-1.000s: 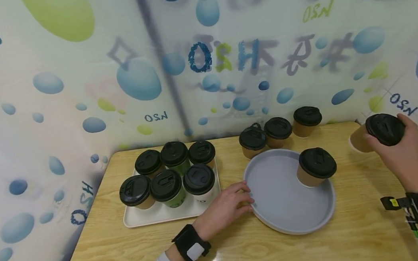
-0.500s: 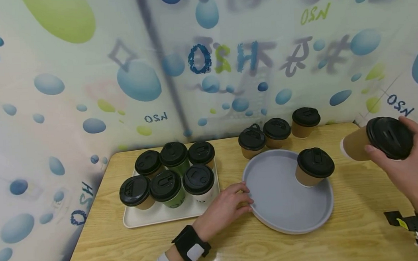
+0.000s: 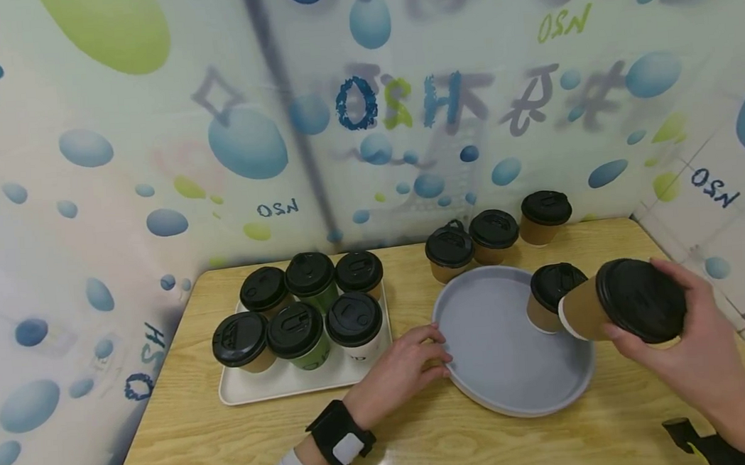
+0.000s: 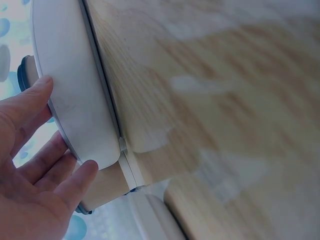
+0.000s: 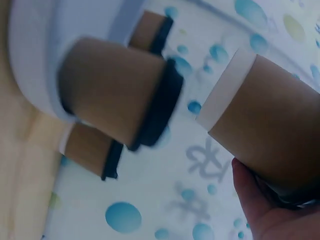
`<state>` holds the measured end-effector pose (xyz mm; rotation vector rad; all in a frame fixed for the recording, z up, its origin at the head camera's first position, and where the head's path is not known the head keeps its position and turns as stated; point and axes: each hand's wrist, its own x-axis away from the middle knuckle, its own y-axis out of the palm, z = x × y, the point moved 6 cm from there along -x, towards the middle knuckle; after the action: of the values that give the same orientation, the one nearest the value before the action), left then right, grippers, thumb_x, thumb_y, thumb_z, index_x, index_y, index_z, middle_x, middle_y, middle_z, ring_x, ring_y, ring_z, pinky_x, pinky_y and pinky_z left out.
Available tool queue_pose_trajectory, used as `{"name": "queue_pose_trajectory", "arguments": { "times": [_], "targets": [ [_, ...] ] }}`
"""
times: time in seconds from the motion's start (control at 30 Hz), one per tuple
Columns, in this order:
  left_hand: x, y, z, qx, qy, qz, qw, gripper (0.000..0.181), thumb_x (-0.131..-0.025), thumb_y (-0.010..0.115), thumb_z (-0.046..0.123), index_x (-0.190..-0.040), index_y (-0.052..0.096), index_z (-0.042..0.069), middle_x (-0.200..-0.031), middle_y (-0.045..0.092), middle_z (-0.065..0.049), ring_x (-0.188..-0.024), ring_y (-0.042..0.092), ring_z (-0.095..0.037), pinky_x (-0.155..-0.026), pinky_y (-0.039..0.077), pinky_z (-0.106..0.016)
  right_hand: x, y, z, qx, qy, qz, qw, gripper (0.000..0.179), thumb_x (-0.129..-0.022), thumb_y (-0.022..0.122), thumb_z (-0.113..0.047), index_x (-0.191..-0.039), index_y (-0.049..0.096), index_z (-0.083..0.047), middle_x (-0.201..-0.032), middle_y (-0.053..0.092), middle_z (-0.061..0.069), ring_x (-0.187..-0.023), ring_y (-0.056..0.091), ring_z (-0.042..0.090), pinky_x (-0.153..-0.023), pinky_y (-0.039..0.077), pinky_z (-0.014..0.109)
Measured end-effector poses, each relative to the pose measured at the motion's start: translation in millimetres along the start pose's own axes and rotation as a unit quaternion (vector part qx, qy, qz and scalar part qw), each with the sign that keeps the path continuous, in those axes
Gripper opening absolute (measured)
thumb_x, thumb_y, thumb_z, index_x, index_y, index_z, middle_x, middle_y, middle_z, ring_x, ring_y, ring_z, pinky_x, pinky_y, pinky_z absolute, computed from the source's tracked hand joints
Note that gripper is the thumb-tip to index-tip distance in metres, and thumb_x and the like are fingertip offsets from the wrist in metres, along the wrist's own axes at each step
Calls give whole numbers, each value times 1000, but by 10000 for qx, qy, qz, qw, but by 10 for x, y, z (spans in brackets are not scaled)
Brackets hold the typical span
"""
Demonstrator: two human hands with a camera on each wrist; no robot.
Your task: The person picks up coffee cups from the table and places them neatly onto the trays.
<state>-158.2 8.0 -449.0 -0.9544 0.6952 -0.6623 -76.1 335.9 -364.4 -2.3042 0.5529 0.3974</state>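
Note:
My right hand (image 3: pixel 689 341) grips a brown paper coffee cup (image 3: pixel 585 308) by its black lid end, thumb on one side. The cup is tilted, its white base pointing left, and overlaps the right edge of a round grey tray (image 3: pixel 501 352) in the head view. The right wrist view shows this held cup (image 5: pixel 270 115) raised above the table. Another lidded cup (image 3: pixel 543 307) stands upright on the tray's right part. My left hand (image 3: pixel 403 369) rests its loosely bent fingertips against the tray's left rim; in the left wrist view its fingers (image 4: pixel 82 180) touch the pale outer wall.
Left of the round tray, a white rectangular tray (image 3: pixel 248 393) bears several black-lidded cups, brown, green and white. Behind the round tray stand three brown lidded cups, one (image 3: pixel 450 252) close to its rim. A patterned backdrop (image 3: pixel 365 119) rises behind the wooden table (image 3: pixel 232 454).
My right hand has carried the cup from the far right, leftward and down, to the round tray's right edge, tilting it more. My left hand has stayed at the rim.

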Motion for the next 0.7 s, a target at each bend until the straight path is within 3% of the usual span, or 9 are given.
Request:
{"name": "queue_pose_trajectory", "arguments": {
  "times": [0.1, 0.23, 0.37, 0.47, 0.53, 0.6, 0.7],
  "targets": [
    [0, 0, 1, -22, -1, 8, 10000, 19, -94, 77, 28, -108, 81, 15, -126, 65, -2, -138, 52, -20, -115, 38, -24, 125, 128, -7, 143, -104, -316, 9993, 108, -71, 93, -11, -161, 32, -14, -148, 45, 27, -131, 43, 17, -94, 21, 1],
    [0, 2, -2, -41, 0, 21, 10000, 19, -94, 77, 28, -107, 81, 15, -126, 65, -2, -138, 51, -21, -114, 39, -24, 239, 288, -3, 195, -315, -564, 9977, 113, -62, 99, -10, -156, 36, -8, -141, 48, 25, -127, 45, 19, -94, 20, 1],
    [-2, 1, 1, -70, 15, 21, 10000, 19, -94, 77, 28, -107, 81, 15, -125, 65, -2, -138, 51, -21, -114, 39, -25, 302, 422, 20, 481, -490, -819, 9943, 114, -59, 101, -16, -153, 36, -3, -137, 47, 27, -118, 49, 45, -95, 21, 2],
    [-3, 1, 4, -111, 18, 20, 9999, 19, -94, 77, 28, -107, 81, 16, -125, 65, -2, -138, 51, -21, -115, 39, -25, 324, 499, 55, 766, -373, -1085, 9904, 113, -62, 101, -24, -151, 35, 0, -136, 46, 29, -115, 51, 49, -103, 43, 29],
    [-5, 2, 3, -121, 10, 16, 9999, 19, -94, 78, 28, -107, 81, 16, -125, 65, -2, -138, 51, -20, -115, 39, -25, 334, 542, 85, 919, -228, -1275, 9873, 112, -65, 100, -30, -150, 34, 2, -136, 44, 31, -115, 51, 50, -95, 49, 52],
    [-4, 8, -1, -129, -4, 12, 9999, 19, -94, 78, 28, -107, 81, 16, -125, 65, -1, -138, 51, -20, -114, 39, -25, 337, 587, 122, 1058, -18, -1520, 9827, 111, -69, 97, -37, -149, 34, 5, -137, 43, 32, -115, 53, 52, -83, 48, 68],
    [-3, 19, -5, -161, -8, 17, 9999, 18, -93, 78, 28, -107, 81, 16, -125, 65, -1, -138, 51, -20, -114, 39, -25, 348, 644, 191, 1252, 294, -1881, 9737, 112, -73, 93, -48, -150, 31, 6, -138, 41, 34, -114, 53, 53, -85, 50, 68]
  ]
}}
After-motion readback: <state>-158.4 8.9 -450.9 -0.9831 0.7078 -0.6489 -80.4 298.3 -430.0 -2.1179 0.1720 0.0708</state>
